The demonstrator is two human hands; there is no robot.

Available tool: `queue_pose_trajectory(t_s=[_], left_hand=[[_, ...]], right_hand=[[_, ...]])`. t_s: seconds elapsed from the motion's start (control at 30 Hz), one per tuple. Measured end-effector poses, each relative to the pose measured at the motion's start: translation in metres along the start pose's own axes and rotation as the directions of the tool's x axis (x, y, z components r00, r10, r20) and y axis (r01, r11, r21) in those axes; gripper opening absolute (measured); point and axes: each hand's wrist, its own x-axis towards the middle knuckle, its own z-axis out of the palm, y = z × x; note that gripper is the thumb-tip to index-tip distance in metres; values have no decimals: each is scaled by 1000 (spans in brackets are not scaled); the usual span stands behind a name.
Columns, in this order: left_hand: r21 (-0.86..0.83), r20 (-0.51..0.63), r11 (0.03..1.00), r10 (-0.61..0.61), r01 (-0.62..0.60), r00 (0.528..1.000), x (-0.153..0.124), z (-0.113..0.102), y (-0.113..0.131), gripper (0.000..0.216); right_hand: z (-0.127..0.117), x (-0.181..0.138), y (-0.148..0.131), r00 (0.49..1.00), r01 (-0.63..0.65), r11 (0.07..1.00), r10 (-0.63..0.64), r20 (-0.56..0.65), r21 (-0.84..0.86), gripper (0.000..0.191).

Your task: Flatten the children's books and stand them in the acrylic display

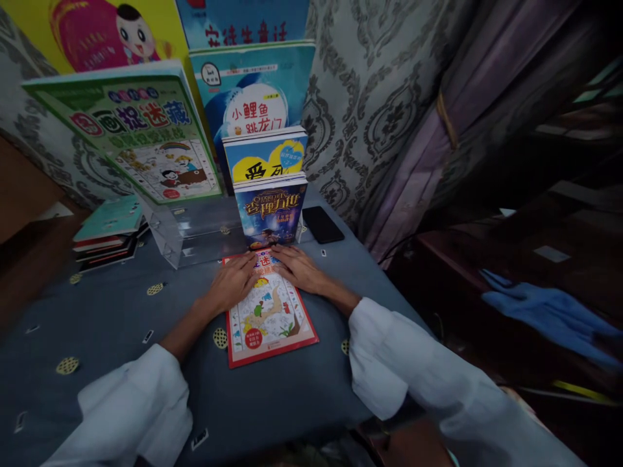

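Okay, so both hands are open and flat, gripping nothing. The left hand (233, 280) and right hand (299, 267) rest their fingers on the far edge of the red book (270, 321). It lies flat mid-worktop (121, 311), at 6 o'clock from the clear stand (195, 230). I'd use even pressure from both sides and mind the dark blue book (270, 211) right at 12.

Count:
- one flat book
- six upright books
- one phone (322, 224) at 1 o'clock
- one stack (109, 230) at 10, number of books unclear
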Motion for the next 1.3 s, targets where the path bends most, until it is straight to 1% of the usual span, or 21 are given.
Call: queue_pose_trajectory(t_s=[0.13,0.27,0.4,0.53,0.67,0.77,0.87,1.0,1.17,1.3], left_hand=[[-12,-31,998,67,-67,997,14,7,5,48],[-21,-37,992,126,-127,991,29,13,10,45],[-27,-62,989,142,-144,988,39,16,13,42],[-33,-79,989,141,-144,987,39,16,12,41],[-46,-73,990,130,-134,989,38,17,11,40],[-72,-68,988,129,-134,989,38,17,11,41],[-97,-58,987,121,-126,991,38,17,11,43],[-91,-30,988,120,-123,992,38,17,12,44],[-78,-7,987,138,-139,990,39,15,13,44],[-79,3,989,122,-121,993,39,16,12,46]], right_hand=[[-1,0,-2,1000,2,1000,-2,1,8,46],[1,0,0,999,9,999,-8,-31,41,54],[4,-2,5,996,26,996,-19,-83,83,58],[6,-4,8,992,58,990,-44,-116,127,55],[5,-10,5,993,60,986,-43,-111,154,55],[3,-20,1,995,57,982,-42,-91,177,56],[1,-30,-4,997,51,981,-39,-66,189,53],[0,-43,-8,998,49,977,-41,-41,208,50],[-3,-59,-19,998,60,970,-52,-40,237,50],[-6,-77,-31,998,57,963,-45,-54,263,47]])
